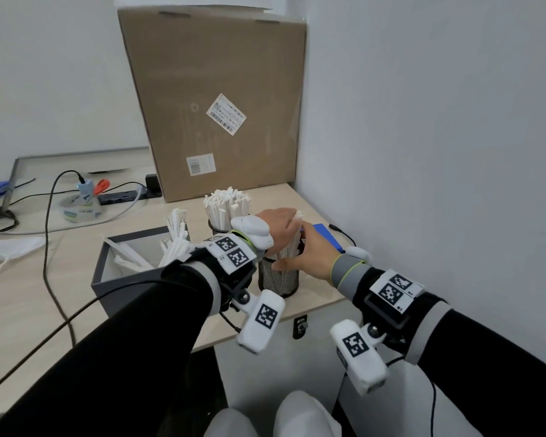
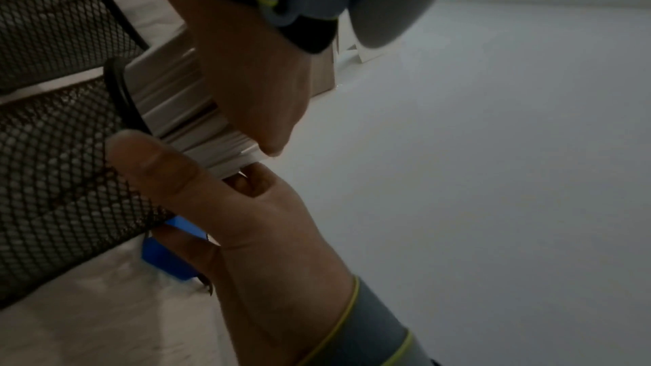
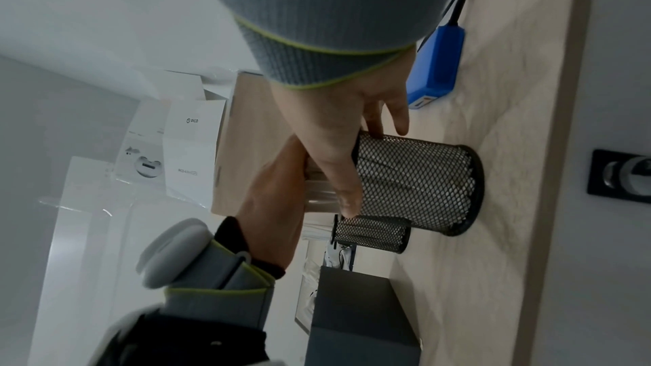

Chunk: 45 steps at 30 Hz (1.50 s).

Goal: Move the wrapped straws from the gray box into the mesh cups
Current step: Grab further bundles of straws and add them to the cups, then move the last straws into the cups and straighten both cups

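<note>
A near black mesh cup [image 1: 278, 279] [image 2: 53, 163] [image 3: 415, 182] stands by the table's front edge. My left hand [image 1: 284, 225] [image 2: 253, 88] [image 3: 274, 177] grips a bundle of wrapped straws [image 1: 289, 250] [image 2: 197, 121] [image 3: 318, 191] whose lower ends are inside that cup. My right hand [image 1: 300, 257] [image 2: 264, 233] [image 3: 338, 132] holds the cup's rim, thumb on the front and fingers behind. The gray box [image 1: 123, 279] [image 3: 352, 316] sits to the left with more straws [image 1: 177, 244] leaning in it. A far mesh cup [image 1: 216, 228] [image 3: 370, 233] is packed full of straws.
A big cardboard box [image 1: 215, 99] leans on the wall behind the cups. A blue device [image 1: 327, 236] [image 3: 437, 66] with a cable lies right of the near cup, close to the wall. A tape roll [image 1: 76, 209] and cables lie at the back left.
</note>
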{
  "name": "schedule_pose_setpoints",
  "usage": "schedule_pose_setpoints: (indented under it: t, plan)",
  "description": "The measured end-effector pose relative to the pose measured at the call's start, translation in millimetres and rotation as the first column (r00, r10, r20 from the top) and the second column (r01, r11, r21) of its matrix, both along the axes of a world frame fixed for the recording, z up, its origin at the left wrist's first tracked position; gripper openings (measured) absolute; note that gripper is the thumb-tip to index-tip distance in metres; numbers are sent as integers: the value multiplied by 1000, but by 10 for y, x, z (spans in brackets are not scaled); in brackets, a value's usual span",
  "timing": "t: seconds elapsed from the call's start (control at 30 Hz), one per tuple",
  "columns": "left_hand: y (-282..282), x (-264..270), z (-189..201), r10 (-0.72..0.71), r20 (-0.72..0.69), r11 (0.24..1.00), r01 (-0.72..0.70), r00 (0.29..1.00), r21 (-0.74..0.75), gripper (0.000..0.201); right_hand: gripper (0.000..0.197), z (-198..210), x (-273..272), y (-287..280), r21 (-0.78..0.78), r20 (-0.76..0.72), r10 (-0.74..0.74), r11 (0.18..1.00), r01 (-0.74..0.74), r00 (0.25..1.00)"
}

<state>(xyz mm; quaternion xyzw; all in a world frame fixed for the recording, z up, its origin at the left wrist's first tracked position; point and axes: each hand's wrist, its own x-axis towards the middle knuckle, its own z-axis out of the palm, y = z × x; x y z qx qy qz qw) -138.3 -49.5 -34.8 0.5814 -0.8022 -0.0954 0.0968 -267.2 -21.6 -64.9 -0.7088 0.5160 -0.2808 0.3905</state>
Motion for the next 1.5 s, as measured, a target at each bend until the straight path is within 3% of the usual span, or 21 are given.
schedule_pose_setpoints:
  t: [0.13,0.27,0.37,0.57,0.67,0.73,0.8,0.9,1.03,1.13,1.23,1.33,1.37,1.5]
  plan:
    - [57,135,45,17,33,997,-14,999,-76,51,95,19,20,-29,10,-7,-24,1000,25,1000]
    - [194,421,202,33,-154,945,-81,987,-317,44,100,84,143,-97,-11,38,-81,997,81,996]
    - [377,763,339,115,-217,892,-197,969,-407,32,97,93,289,-183,-25,42,-106,994,107,993]
    - [681,1572,371,337,-349,845,-444,874,-298,31,87,27,445,-153,-32,39,-88,996,89,995]
    - [800,1971,284,465,-412,792,-576,784,-202,30,90,101,487,-159,-261,-17,-285,927,271,958]
    - [849,2147,230,566,-371,756,-643,736,-122,35,79,153,539,-137,-430,71,-382,822,374,921]
    - [894,2251,181,655,-273,723,-689,705,-43,43,52,222,711,-38,-566,203,-303,739,364,931]
    - [925,2224,119,671,-150,739,-672,726,52,54,16,321,1052,183,-637,191,-50,754,162,980]
    - [896,2023,97,555,-117,832,-549,824,79,63,2,219,1472,311,-501,-98,89,856,-126,991]
    - [793,1892,70,503,-26,850,-490,864,194,74,12,83,1613,238,-339,-265,46,931,-138,963]
    - [675,1871,72,519,5,813,-495,855,307,71,24,10,1624,162,-189,-210,0,981,-40,978]
    - [602,1882,42,512,28,800,-488,859,348,49,23,15,1610,147,-13,-137,40,999,-42,990]
    - [580,1861,7,515,29,795,-491,856,357,50,27,18,1605,141,41,-123,59,998,-54,991]
    - [569,1792,-115,607,-49,774,-576,793,263,53,35,36,1610,116,146,-75,131,982,-119,989]
